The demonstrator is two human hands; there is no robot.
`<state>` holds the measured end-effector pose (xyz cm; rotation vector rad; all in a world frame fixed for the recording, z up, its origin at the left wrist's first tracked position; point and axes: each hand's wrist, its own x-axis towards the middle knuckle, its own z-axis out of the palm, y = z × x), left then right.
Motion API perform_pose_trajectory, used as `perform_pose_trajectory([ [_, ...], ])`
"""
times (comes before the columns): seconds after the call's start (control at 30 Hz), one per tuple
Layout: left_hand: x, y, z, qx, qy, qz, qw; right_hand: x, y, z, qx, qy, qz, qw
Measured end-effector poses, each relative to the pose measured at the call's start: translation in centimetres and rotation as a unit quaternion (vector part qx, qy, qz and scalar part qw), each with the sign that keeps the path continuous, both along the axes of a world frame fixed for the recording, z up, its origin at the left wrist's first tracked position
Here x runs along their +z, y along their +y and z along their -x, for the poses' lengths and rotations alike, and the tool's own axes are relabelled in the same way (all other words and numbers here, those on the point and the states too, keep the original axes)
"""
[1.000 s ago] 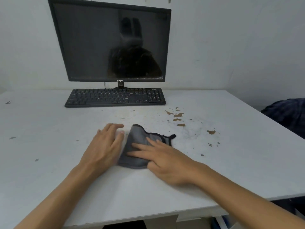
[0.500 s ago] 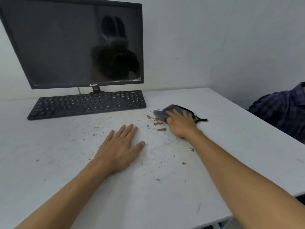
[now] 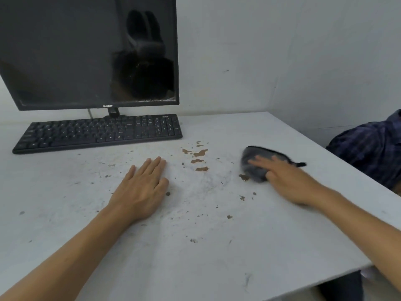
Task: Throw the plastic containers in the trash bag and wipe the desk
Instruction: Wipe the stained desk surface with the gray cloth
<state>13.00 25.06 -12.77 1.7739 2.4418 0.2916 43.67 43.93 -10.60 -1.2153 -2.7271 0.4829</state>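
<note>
A folded grey cloth [image 3: 252,165] with a dark edge lies on the white desk [image 3: 195,257], right of the middle. My right hand [image 3: 286,181] presses flat on the cloth, fingers spread over it, blurred by motion. My left hand [image 3: 143,190] rests palm down on the bare desk, fingers together, holding nothing. Brown stains [image 3: 198,154] and small specks dot the desk between the two hands. No plastic containers or trash bag are in view.
A black keyboard [image 3: 97,132] lies at the back left, under a dark monitor [image 3: 86,51]. A person in a dark plaid shirt [image 3: 373,148] sits past the desk's right edge. The desk's front corner is at the lower right.
My right hand has slid the cloth from the middle of the desk out to the right, past the brown stains. My left hand has come off the cloth and stays flat on the desk.
</note>
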Motion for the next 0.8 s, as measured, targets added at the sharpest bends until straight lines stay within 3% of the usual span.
perform_pose_trajectory([
  [0.1, 0.0, -0.1, -0.1, 0.001, 0.001, -0.006, 1.0, 0.0, 5.1, 1.9, -0.093, -0.014, 0.014, 0.996],
  [0.23, -0.1, -0.2, 0.0, 0.001, 0.004, -0.01, 1.0, -0.2, 7.1, 9.8, -0.109, -0.046, -0.011, 0.993],
  [0.33, 0.0, -0.2, -0.2, 0.006, -0.011, -0.026, 1.0, -0.2, 3.7, 16.2, -0.04, -0.046, -0.041, 0.997],
  [0.47, 1.1, -0.8, -0.5, 0.037, -0.088, -0.112, 0.989, -0.5, -4.5, 21.3, 0.09, -0.002, -0.037, 0.995],
  [0.67, 0.5, -8.2, 2.3, 0.017, -0.011, -0.027, 0.999, 0.0, -12.8, 16.9, 0.23, 0.009, 0.011, 0.973],
  [0.8, 0.4, -13.5, 5.1, 0.064, -0.046, -0.047, 0.996, 0.1, -18.4, 15.9, 0.289, 0.003, 0.026, 0.957],
])
